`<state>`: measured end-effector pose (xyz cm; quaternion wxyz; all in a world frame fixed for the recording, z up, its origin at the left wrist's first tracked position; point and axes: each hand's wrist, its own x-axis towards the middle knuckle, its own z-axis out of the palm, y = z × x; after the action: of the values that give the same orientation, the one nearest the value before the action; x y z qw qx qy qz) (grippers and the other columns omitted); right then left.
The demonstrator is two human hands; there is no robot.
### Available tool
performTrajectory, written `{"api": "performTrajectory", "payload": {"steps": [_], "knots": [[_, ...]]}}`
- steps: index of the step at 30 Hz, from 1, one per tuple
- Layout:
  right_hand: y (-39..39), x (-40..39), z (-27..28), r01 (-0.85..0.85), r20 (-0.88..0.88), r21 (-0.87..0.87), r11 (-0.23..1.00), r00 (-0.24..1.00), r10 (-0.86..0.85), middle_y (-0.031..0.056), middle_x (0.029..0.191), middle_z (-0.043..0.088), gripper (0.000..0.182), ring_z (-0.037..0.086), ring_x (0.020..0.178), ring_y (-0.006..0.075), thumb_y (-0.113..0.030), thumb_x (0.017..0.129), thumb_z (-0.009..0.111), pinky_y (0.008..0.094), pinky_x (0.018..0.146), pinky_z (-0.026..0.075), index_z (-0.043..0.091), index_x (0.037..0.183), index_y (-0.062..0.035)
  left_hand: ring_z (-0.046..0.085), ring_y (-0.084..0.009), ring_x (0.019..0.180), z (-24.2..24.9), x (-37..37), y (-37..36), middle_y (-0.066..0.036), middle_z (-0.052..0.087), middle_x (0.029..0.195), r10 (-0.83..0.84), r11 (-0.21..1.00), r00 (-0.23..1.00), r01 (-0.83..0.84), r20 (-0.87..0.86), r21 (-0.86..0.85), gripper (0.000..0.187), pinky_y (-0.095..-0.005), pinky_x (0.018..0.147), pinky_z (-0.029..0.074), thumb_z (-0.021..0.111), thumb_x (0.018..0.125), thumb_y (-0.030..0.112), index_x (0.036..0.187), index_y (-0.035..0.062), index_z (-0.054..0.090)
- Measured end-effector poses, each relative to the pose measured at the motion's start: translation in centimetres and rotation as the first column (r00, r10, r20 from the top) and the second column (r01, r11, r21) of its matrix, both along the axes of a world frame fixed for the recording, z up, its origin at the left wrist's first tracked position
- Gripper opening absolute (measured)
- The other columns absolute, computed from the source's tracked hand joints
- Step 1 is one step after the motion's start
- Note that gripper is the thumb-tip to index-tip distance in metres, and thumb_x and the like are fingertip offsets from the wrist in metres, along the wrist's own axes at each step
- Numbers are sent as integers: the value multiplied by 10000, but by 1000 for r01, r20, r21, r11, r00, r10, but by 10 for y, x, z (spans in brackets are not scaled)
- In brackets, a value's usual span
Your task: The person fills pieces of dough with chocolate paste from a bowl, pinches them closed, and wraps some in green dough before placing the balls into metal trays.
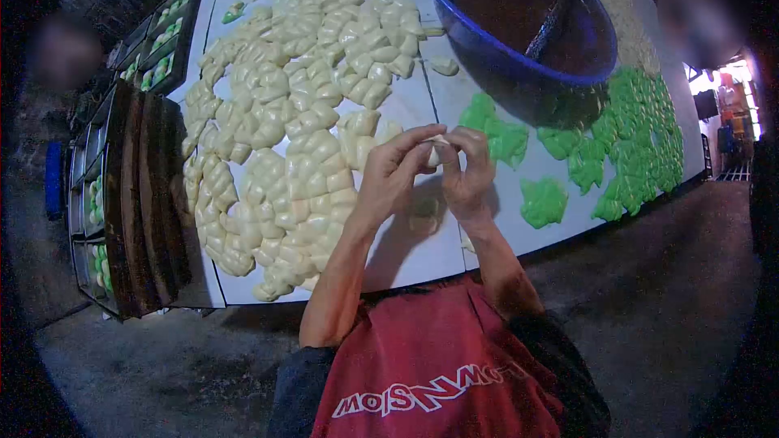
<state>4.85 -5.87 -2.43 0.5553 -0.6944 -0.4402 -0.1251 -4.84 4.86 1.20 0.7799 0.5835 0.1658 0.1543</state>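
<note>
Left hand [391, 174] and right hand [468, 177] gripping one small pale piece [436, 156], near and to the left of the blue basin [568, 79].
Fingers of both hands are bent and drawn in, thumbs and fingertips pressed to the piece; the fingers partly hide it, and exact contact points cannot be told. Pale lumps [300, 126] spread left of the basin; green lumps [641, 146] lie on its near and right sides. White lettering on the red shirt [398, 341], nearer the camera than the basin, is distorted and not reliably legible.
</note>
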Motion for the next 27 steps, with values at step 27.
{"api": "performTrajectory", "payload": {"steps": [27], "knots": [[-47, 12, 17, -486, -535, -640, 596, 838, 108, 149, 1029, 655, 280, 647, 928, 304, -230, 912, 587, 362, 809, 506, 663, 1093, -30, 650, -305, 847, -21, -92, -51, -190, 608, 1146, 246, 770, 876, 84, -416, 633, 691, -381, 740, 527, 767, 787, 271, 1361, 39, 460]]}}
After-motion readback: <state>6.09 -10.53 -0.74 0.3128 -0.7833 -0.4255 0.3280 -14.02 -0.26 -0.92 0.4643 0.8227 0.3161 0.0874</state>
